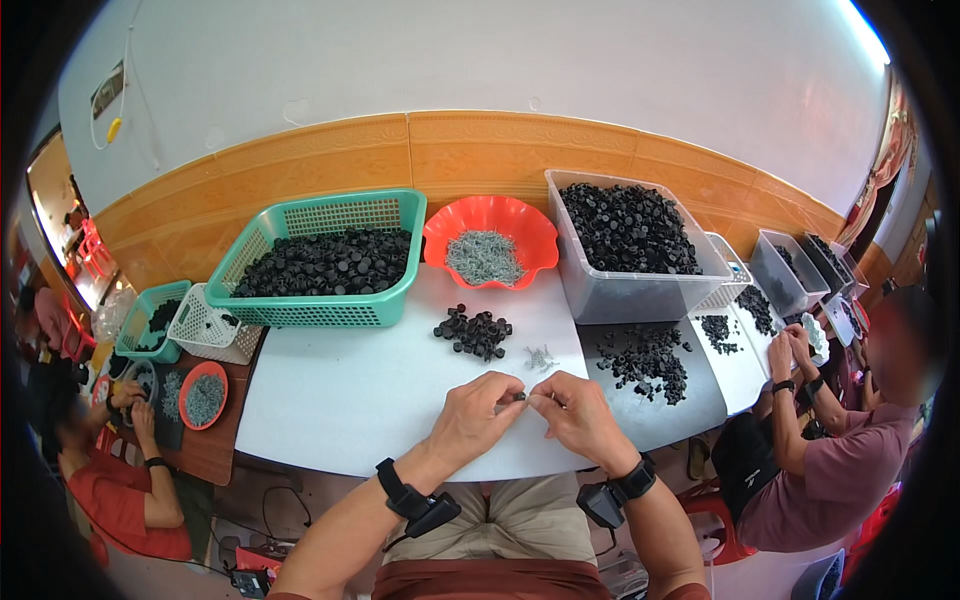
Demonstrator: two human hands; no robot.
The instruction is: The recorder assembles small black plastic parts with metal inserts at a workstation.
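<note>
Close to the table's front edge, my left hand pinches a small black plastic part between thumb and fingertips. Right beside it, my right hand is closed in a pinch, its fingertips almost meeting the left ones; whatever they hold is too small to make out. Just beyond the hands lies a little heap of thin silver screws or pins. A pile of round black plastic pieces sits farther back on the white tabletop. To the right, smaller black parts are spread over a dark surface.
Along the wall stand a green basket of black caps, a red bowl of silver pins and a clear bin of black parts. One person works at left, another at right. A white basket stands at left.
</note>
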